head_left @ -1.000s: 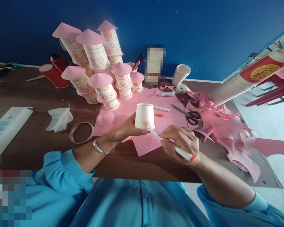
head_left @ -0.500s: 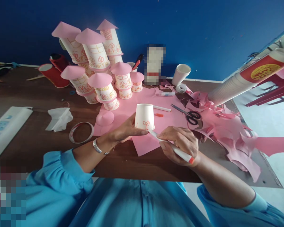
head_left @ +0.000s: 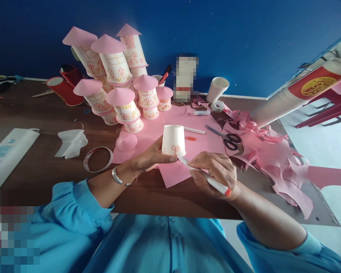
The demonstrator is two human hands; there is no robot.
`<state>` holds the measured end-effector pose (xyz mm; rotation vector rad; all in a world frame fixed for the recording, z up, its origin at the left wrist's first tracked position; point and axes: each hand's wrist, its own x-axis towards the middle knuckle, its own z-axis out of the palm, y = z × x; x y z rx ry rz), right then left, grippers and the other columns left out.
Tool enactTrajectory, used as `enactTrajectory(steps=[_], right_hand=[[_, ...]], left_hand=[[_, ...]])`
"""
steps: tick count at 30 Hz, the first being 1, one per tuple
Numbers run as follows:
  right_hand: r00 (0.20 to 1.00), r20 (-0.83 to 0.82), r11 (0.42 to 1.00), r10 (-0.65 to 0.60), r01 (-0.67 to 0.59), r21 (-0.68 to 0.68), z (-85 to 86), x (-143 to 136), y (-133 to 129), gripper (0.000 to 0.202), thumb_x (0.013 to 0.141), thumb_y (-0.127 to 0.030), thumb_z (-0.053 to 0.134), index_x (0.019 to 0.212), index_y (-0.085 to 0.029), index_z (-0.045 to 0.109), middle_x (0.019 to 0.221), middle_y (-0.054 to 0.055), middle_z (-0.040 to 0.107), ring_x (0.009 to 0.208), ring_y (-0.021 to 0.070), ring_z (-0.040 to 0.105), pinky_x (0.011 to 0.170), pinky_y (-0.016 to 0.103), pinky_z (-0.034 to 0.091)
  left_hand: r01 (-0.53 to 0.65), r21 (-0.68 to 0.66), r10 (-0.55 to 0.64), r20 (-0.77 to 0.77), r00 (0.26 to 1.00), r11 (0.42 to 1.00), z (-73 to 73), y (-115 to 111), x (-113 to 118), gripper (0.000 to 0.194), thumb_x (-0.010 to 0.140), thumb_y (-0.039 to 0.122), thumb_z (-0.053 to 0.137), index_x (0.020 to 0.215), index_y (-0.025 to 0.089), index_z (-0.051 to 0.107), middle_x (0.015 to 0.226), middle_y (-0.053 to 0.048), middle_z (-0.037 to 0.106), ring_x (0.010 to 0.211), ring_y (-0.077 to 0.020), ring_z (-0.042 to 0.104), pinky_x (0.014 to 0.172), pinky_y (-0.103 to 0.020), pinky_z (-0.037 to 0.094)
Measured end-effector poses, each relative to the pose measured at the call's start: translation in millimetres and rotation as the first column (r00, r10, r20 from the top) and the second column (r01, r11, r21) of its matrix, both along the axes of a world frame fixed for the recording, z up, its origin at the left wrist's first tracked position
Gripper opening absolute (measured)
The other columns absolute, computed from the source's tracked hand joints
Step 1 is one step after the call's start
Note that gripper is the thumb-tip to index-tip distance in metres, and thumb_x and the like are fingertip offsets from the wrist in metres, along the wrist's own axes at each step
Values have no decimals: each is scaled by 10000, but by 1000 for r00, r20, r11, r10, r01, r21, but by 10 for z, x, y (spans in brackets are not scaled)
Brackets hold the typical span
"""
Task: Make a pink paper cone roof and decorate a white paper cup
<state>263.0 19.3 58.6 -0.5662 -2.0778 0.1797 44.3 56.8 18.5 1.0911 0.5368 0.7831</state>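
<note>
A white paper cup [head_left: 173, 137] with its narrower end up is held by my left hand [head_left: 152, 156], the thumb along its lower rim. A small red flower is drawn near that rim. My right hand [head_left: 216, 173] is closed around a white marker [head_left: 216, 182] with a red end, and its tip touches or nearly touches the cup's lower edge. Beneath the cup lies a pink paper sheet [head_left: 174, 176]. Behind it a second white marker [head_left: 194, 130] and an orange-red cap [head_left: 190, 138] rest on the sheet.
Several cup towers [head_left: 118, 72] with pink cone roofs stand at the back left. Scissors [head_left: 230, 142] and pink paper scraps [head_left: 281, 167] lie at the right, below a long stack of cups [head_left: 290, 94]. A tape roll [head_left: 98, 159] and a crumpled tissue [head_left: 71, 143] are at the left.
My right hand and the marker have shifted very slightly left. My left hand and the cup look unmoved.
</note>
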Motion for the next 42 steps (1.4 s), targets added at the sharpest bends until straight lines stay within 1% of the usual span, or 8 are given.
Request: enactTrajectory(steps=[5,10,14,22,28,32,36,42], right_hand=[[999,10,999,-44,44,6,14,-4,-7,116,951,-96,589,1000,-196,623,720,8,715,622,142,717,561,243,572],[996,5,996,-85,85,3,25,-5,-18,135,927,-78,604,974,-201,635,713,-4,712,591,134,694,546,237,567],[994,-6,994,-109,109,6,35,0,-25,143,903,-58,613,939,-193,643,682,-8,694,558,134,683,528,235,555],[997,-45,997,-64,66,42,37,8,-21,169,872,-47,599,953,-192,632,671,-6,694,551,146,697,516,245,577],[998,-52,999,-23,24,28,33,6,-15,177,877,-47,605,977,-190,636,701,8,714,584,156,720,534,251,595],[999,-36,999,-5,6,36,36,7,-13,189,891,-51,595,1002,-198,634,705,0,718,590,151,719,529,252,597],[1000,-21,999,-9,10,34,43,7,-13,197,902,-57,586,1015,-212,630,703,-6,714,583,150,712,519,259,595],[1000,-23,999,-15,16,29,36,7,-14,205,889,-40,593,1012,-201,622,706,5,717,579,148,705,533,252,589]], left_hand=[[7,-22,-7,-7,1000,1000,-8,2,-12,594,789,305,886,1320,234,630,1087,-62,723,984,-216,672,850,-329,536],[38,28,-37,-16,999,999,10,3,-25,598,842,289,845,1398,254,628,1087,-60,726,971,-201,661,858,-318,536],[38,42,-37,-17,999,998,20,0,-30,644,845,327,846,1437,265,603,1078,-60,720,967,-205,658,867,-328,538],[3,-2,-3,-7,1000,1000,-4,12,-21,513,789,315,886,1246,228,668,1009,-45,714,947,-201,645,860,-341,540],[24,43,-23,-7,1000,999,-6,8,-12,581,819,314,862,1351,250,638,1068,-58,711,943,-198,633,842,-322,514],[36,90,-36,8,999,995,-26,17,-20,627,799,348,875,1366,247,627,1063,-59,705,913,-194,619,805,-307,504],[60,111,-58,-20,998,992,-59,15,-32,700,817,371,858,1445,259,570,1196,-97,697,975,-217,629,833,-322,514],[59,72,-56,-31,998,996,-107,11,-35,768,798,378,876,1478,266,539,1100,-82,706,929,-212,631,808,-322,515]])
